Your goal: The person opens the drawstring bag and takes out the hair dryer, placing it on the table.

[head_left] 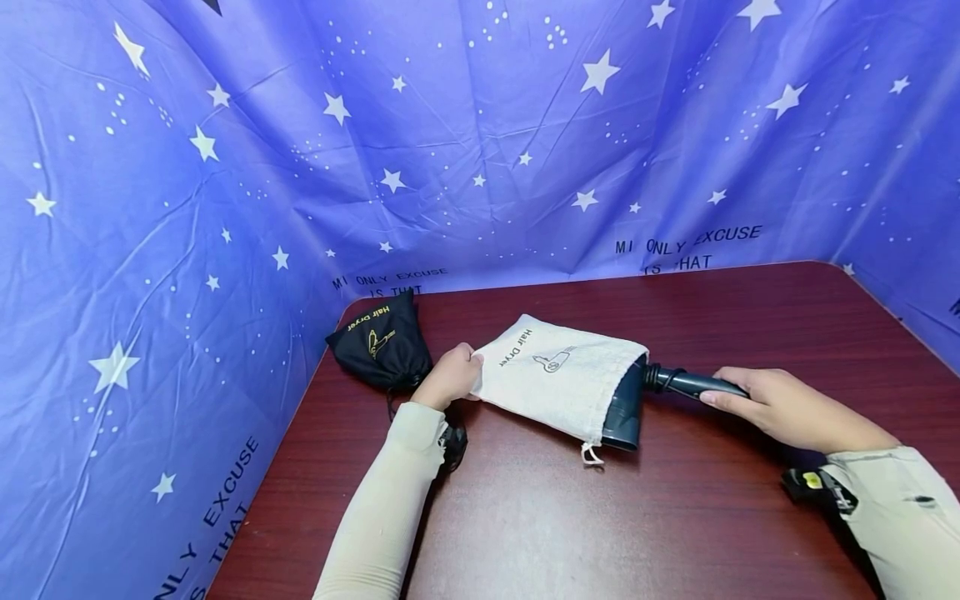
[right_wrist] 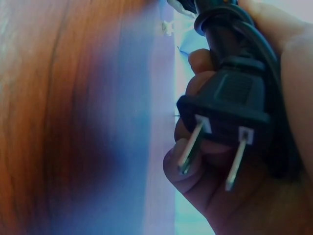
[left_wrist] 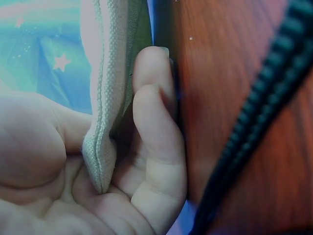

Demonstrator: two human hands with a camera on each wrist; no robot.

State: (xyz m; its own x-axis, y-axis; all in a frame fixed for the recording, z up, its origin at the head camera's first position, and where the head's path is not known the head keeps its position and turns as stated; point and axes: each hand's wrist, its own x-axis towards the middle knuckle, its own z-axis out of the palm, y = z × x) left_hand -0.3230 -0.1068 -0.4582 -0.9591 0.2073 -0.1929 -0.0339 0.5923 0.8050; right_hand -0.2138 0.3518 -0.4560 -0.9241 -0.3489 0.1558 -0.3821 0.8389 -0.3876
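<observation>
A white cloth drawstring bag printed "Hair Dryer" lies over the middle of the table, its mouth facing right. My left hand pinches the bag's closed left corner; the left wrist view shows its seam between thumb and fingers. Out of the bag's mouth sticks a dark hair dryer, most of its body hidden inside the cloth. My right hand grips its handle together with the bundled cord. In the right wrist view a two-prong plug rests in that hand, prongs toward the camera.
A black drawstring pouch, also printed "Hair Dryer", sits at the table's far left corner, just beyond the left hand. The dark red wooden table is walled by a blue star-printed curtain at the back and sides.
</observation>
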